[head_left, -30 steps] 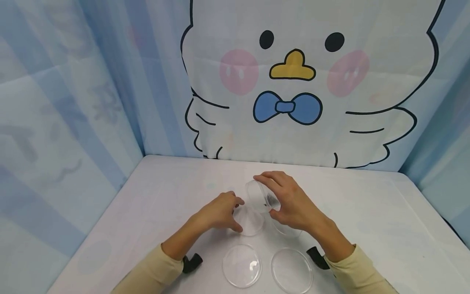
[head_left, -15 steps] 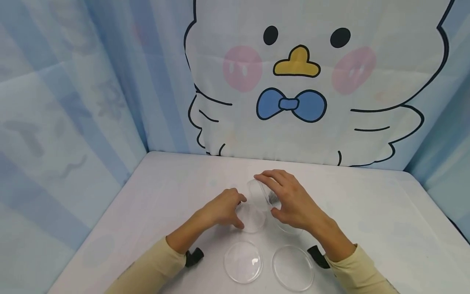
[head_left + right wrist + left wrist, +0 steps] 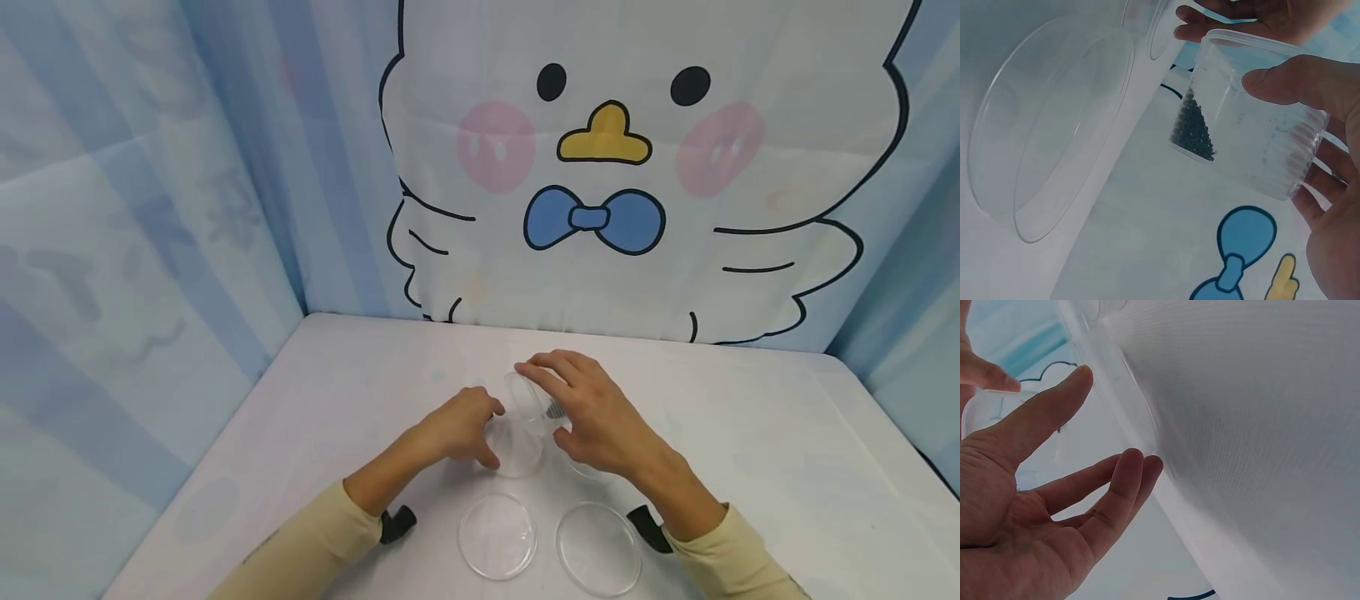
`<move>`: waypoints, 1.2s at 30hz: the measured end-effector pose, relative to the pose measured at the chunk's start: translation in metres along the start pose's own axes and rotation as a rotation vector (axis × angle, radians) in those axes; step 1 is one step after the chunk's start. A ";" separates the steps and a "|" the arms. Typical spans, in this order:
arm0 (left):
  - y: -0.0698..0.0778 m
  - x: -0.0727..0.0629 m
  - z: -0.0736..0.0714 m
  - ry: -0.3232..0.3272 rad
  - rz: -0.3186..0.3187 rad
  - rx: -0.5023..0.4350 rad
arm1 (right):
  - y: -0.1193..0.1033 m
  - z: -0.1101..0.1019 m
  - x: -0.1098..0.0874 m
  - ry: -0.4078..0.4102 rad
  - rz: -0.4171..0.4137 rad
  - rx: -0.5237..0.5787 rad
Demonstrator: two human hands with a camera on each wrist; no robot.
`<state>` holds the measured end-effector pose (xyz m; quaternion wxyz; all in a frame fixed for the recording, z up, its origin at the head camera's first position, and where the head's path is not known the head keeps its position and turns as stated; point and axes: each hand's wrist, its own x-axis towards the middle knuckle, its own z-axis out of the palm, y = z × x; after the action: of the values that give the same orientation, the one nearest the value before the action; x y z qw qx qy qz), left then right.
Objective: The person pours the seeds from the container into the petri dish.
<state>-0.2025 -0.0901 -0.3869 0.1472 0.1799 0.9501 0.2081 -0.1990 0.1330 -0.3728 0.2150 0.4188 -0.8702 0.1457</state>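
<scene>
My right hand (image 3: pixel 592 412) grips a clear plastic tub (image 3: pixel 1241 119), thumb on one side and fingers on the other. The tub tilts with its mouth to the left; small black grains (image 3: pixel 1192 131) lie heaped in it, best seen in the right wrist view. Below its mouth is a clear round shallow dish (image 3: pixel 517 454) on the table. My left hand (image 3: pixel 461 425) is at that dish's left side, thumb and fingers spread apart, fingertips right at the rim (image 3: pixel 1147 422) in the left wrist view.
Two more clear round dishes, a left one (image 3: pixel 497 536) and a right one (image 3: pixel 598 548), lie nearer on the white table (image 3: pixel 360 375). Another dish (image 3: pixel 581 468) is partly hidden below my right hand. A cartoon-printed curtain (image 3: pixel 592 283) hangs behind the table.
The tub in my right hand has tipped slightly further to the left. My left hand stays at the dish; the head view has shifted slightly.
</scene>
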 end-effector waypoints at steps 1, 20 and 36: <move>0.000 0.000 0.000 0.000 0.002 0.000 | 0.000 0.000 0.000 0.001 -0.003 0.000; 0.002 -0.001 0.001 0.007 -0.016 0.001 | -0.012 -0.004 0.003 0.012 -0.100 -0.106; 0.003 -0.001 0.000 0.020 -0.010 0.010 | -0.014 -0.006 0.004 0.037 -0.135 -0.165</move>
<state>-0.2005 -0.0878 -0.3849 0.1380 0.1737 0.9535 0.2042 -0.1889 0.1244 -0.3642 0.2742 0.4544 -0.8450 0.0665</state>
